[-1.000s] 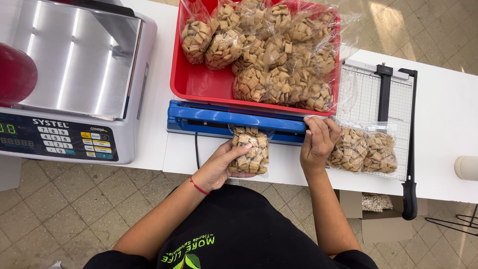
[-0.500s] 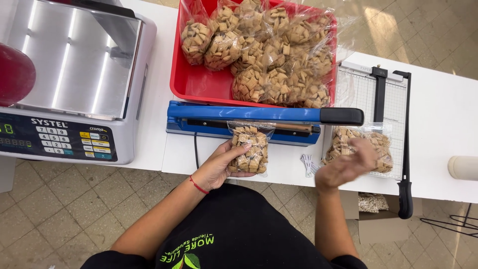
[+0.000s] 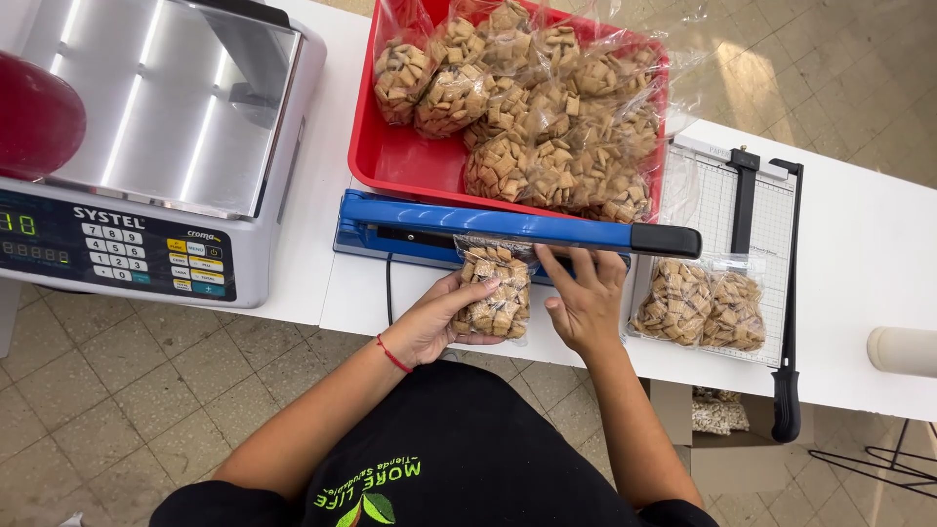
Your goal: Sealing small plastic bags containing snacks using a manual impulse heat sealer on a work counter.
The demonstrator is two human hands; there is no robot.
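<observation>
Two hands are steadying a small snack bag at a blue heat sealer near the tabletop's front edge.

The left hand (image 3: 429, 327) is wrapping its grip around the clear plastic bag (image 3: 496, 291) of tan, square, ridged biscuits, whose top is lying under the raised blue sealer arm (image 3: 508, 224). The right hand (image 3: 584, 301) is resting with loose, spread fingers just beside the bag, gripping nothing; half a second ago it was out over the sealed bags (image 3: 701, 307) on the paper cutter (image 3: 771, 210), and it has come back while the left has stayed put. The bag is sitting close to the white tabletop (image 3: 869, 263) edge, with bare room to the far right. Behind the sealer, the glossy red tray (image 3: 390, 161) is crowding the back, and a steel-topped scale (image 3: 156, 146) is filling the left.
</observation>
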